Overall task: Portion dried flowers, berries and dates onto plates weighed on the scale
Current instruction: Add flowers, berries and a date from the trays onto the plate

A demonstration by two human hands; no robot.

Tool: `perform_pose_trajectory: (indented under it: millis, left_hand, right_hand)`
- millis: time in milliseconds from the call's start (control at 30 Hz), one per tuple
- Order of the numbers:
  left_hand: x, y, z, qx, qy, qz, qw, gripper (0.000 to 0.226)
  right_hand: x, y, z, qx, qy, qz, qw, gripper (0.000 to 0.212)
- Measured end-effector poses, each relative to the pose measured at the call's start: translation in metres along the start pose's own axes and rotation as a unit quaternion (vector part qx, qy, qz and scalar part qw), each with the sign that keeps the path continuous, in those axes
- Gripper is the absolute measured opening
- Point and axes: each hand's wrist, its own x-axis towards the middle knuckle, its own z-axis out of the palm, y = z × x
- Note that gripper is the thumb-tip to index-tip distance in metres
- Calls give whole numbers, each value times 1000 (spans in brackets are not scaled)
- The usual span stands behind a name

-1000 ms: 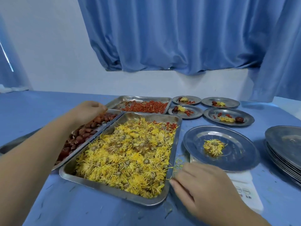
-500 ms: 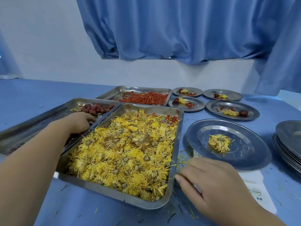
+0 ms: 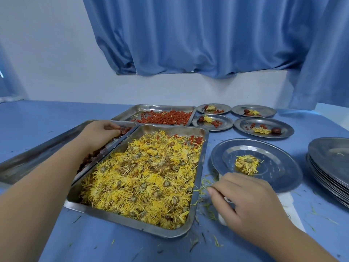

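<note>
Curling round a date in the date tray at centre left, the left grip may let it be dropped into the flower tray before the plate at centre right is reached; whether the half-bent right grip holds petals cannot be told.

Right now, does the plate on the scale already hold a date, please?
No, that plate holds only one yellow dried flower.
</note>
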Motion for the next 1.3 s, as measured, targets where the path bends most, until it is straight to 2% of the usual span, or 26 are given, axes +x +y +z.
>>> perform_pose_trajectory:
  millis: [100, 200, 300, 400, 667, 800, 900, 967, 1133, 1233, 1300]
  left_hand:
    - [-12, 42, 9, -66, -28, 32, 997, 7]
    - [-25, 87, 25, -102, -70, 83, 989, 10]
    - [-40, 134, 45, -96, -112, 140, 979, 9]
    - [-53, 174, 71, -86, -157, 182, 967, 10]
    - [-75, 220, 124, -23, -274, 233, 933, 16]
    - [-72, 218, 119, -4, -276, 236, 932, 20]
    - [-59, 212, 103, -3, -248, 231, 941, 18]
    - [-45, 204, 91, 11, -226, 221, 949, 17]
    - [8, 174, 66, 128, -168, 185, 960, 16]
    - [46, 149, 58, 105, -143, 118, 977, 11]
    - [71, 136, 59, 132, -128, 99, 978, 16]
  right_hand:
    - [-2, 10, -7, 4, 29, 45, 999, 39]
    - [-2, 28, -19, 16, 62, 136, 989, 38]
    - [-6, 47, -28, 65, 97, 235, 965, 39]
    - [-9, 59, -34, 104, 131, 288, 943, 38]
    - [-8, 62, -33, 91, 127, 276, 948, 39]
    - [-7, 59, -38, 109, 126, 265, 950, 38]
    - [-3, 61, -41, 178, 133, 309, 924, 40]
    - [8, 69, -44, 225, 110, 343, 905, 41]
    - [53, 110, -42, 214, -109, 330, 913, 42]
    - [74, 128, -32, 194, -138, 321, 917, 39]
    - [83, 137, -23, 185, -138, 322, 918, 38]
